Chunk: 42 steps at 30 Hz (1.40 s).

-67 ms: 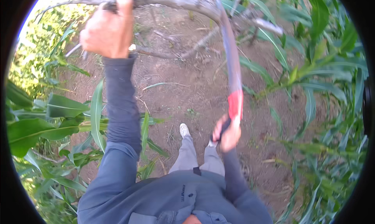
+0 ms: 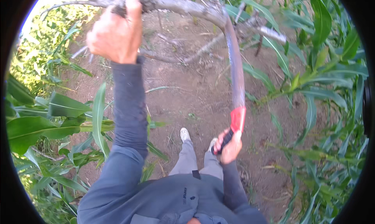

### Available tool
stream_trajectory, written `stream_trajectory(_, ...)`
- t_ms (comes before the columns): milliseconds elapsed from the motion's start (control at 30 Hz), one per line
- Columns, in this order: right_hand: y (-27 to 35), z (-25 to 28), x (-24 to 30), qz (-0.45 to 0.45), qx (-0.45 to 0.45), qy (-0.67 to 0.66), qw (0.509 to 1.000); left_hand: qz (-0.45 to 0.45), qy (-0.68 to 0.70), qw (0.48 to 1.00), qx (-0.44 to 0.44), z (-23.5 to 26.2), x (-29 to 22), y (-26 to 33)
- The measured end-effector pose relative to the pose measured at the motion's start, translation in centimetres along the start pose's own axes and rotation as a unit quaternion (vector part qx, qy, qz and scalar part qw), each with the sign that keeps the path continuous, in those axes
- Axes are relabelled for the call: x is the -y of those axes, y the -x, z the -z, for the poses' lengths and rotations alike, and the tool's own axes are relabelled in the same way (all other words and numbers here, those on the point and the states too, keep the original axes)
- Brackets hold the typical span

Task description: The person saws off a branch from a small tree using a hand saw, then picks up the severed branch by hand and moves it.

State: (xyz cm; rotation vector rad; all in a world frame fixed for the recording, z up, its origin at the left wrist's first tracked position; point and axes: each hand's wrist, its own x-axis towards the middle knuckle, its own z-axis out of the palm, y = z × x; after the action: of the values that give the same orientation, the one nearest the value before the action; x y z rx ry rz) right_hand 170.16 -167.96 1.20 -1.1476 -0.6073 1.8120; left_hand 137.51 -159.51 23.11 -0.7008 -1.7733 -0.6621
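One saw (image 2: 236,71) meets one thick branch (image 2: 183,7), raised above the soil (image 2: 187,95), right of the left hand (image 2: 117,34). Two hands are engaged: the left grips the branch; the right hand (image 2: 231,147) grips the saw's handle. No separation shows; cutting appears unfinished, depth indeterminable.

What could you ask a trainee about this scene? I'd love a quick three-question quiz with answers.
1. Which hand holds the saw?
2. True or false: the left hand grips the branch.
3. Fill in the colour: between blade and black grip, the saw is ___.

Key:
1. The right hand.
2. True.
3. Red.
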Motion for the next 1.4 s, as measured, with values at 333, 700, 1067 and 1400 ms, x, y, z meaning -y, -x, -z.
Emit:
stream_trajectory(333, -12.7, -11.7, 7.9, 0.047, 0.122, 0.011, 0.991, 0.03, 0.011, 0.997, 0.073, 0.0, -0.9, 1.4)
stream_trajectory(700, -13.5, -12.4, 11.9, 0.034, 0.157, 0.116, 0.98, -0.009, 0.077, 0.997, -0.014, 1.5, -1.8, -0.5)
stream_trajectory(1067, 0.1, 0.0, 0.6, 0.002, 0.049, -0.034, 0.998, 0.06, -0.006, 0.991, 0.119, -0.7, -0.8, -0.9)
stream_trajectory(1400, -1.9, -2.6, 11.6, 0.174, 0.033, -0.108, 0.978, -0.004, 0.109, 0.994, 0.033, 1.5, -2.7, -2.0)
